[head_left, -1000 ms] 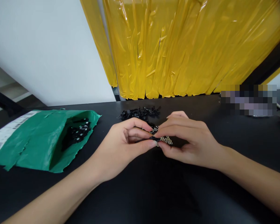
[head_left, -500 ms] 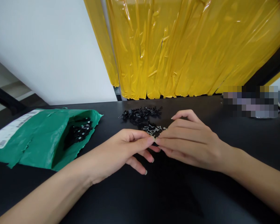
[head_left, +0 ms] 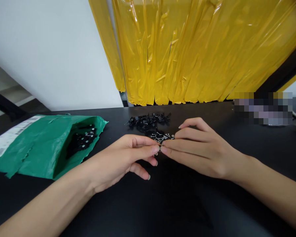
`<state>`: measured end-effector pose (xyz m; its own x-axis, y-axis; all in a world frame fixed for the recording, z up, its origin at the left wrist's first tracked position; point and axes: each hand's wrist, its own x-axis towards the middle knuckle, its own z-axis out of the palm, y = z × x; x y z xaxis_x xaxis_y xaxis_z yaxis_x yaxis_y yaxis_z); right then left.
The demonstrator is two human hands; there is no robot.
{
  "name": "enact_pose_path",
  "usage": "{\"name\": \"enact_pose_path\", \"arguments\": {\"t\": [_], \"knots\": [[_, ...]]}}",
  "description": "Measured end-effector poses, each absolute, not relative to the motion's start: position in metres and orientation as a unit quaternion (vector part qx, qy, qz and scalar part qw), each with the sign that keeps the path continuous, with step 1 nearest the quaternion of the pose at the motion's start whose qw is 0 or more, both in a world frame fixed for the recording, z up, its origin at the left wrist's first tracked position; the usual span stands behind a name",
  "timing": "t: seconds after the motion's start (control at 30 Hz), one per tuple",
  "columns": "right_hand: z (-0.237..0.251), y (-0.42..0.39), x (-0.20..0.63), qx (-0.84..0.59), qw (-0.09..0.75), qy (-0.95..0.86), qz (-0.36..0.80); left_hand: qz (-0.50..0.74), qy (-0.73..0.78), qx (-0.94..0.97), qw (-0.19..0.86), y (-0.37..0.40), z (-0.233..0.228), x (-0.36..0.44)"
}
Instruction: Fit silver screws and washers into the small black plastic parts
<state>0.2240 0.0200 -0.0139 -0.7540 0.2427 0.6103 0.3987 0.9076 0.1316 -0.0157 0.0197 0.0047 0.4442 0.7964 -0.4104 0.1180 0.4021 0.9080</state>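
Note:
My left hand (head_left: 135,153) pinches with thumb and forefinger over the middle of the table, its other fingers hanging loosely below. The fingertips of my right hand (head_left: 199,148) are pressed together and meet the left thumb tip. Whatever sits between the two pinches is hidden or too small to make out. Just behind the fingertips lies a small heap of silver screws (head_left: 162,136), partly covered by my hands. Farther back is a pile of small black plastic pieces (head_left: 148,120).
On the left lies a torn-open green mailing bag (head_left: 41,144) with a white label, and black parts with silver screw heads (head_left: 85,140) show in its mouth. Yellow plastic sheeting (head_left: 182,52) hangs behind the black table (head_left: 143,210). A blurred-out object (head_left: 263,110) stands at the back right.
Both hands have shifted slightly left, still touching at the fingertips. The loose fingers of my left hand have drawn in a little. The screws and black pieces lie as before.

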Motion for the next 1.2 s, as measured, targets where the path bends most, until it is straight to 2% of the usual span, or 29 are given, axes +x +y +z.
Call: {"name": "enact_pose_path", "arguments": {"t": [0.27, 0.43, 0.6, 0.77, 1.07, 1.2], "knots": [[-0.022, 0.025, 0.227, -0.188, 0.341, -0.916, -0.102, 0.25, 0.445, 0.502, 0.698, 0.018, 0.003, -0.015], [-0.023, 0.027, 0.216, -0.345, 0.394, -0.852, -0.019, 0.319, 0.476, 0.487, 0.659, 0.021, 0.003, -0.012], [-0.031, 0.03, 0.207, -0.467, 0.301, -0.829, 0.062, 0.367, 0.511, 0.477, 0.614, 0.029, 0.001, -0.013], [-0.041, 0.032, 0.199, -0.503, 0.249, -0.822, 0.092, 0.347, 0.521, 0.502, 0.596, 0.029, -0.004, -0.012], [-0.042, 0.033, 0.196, -0.51, 0.256, -0.812, 0.119, 0.307, 0.533, 0.539, 0.576, 0.027, -0.007, -0.01], [-0.034, 0.03, 0.2, -0.503, 0.3, -0.796, 0.153, 0.295, 0.541, 0.559, 0.555, 0.027, -0.008, -0.01]]}}
